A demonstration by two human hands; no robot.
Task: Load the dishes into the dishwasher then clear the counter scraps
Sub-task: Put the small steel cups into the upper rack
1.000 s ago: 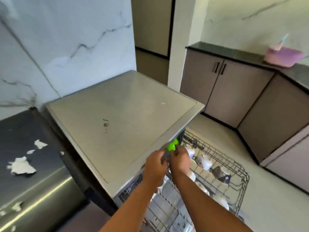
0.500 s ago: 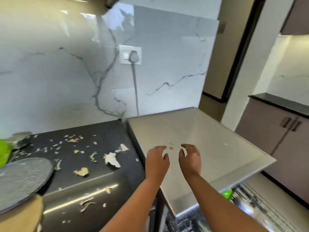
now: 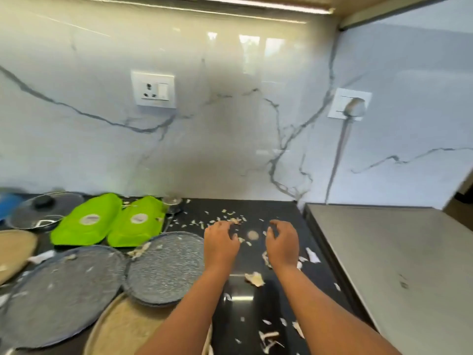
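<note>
Pale vegetable scraps [image 3: 254, 278] lie scattered over the black counter [image 3: 276, 208]. My left hand [image 3: 221, 242] and my right hand [image 3: 281, 243] hover side by side above the scraps, fingers loosely curled, holding nothing. Two speckled grey plates sit at the left, a smaller one [image 3: 163, 267] near my left wrist and a larger one [image 3: 58, 295] beside it. A beige plate [image 3: 122, 329] lies partly under them at the bottom. The dishwasher's grey top [image 3: 399, 257] is at the right; its racks are out of view.
Two bright green pouches [image 3: 107, 221] lie behind the plates. A glass pan lid [image 3: 43, 208] and another beige plate [image 3: 14, 249] are at the far left. A small steel cup [image 3: 172, 202] stands by the marble wall, which carries two sockets, one with a plugged-in cord [image 3: 352, 106].
My view swung left from the dishwasher rack to the counter. My hands left the rack, where they were placing a green item, and now hover empty over the scraps.
</note>
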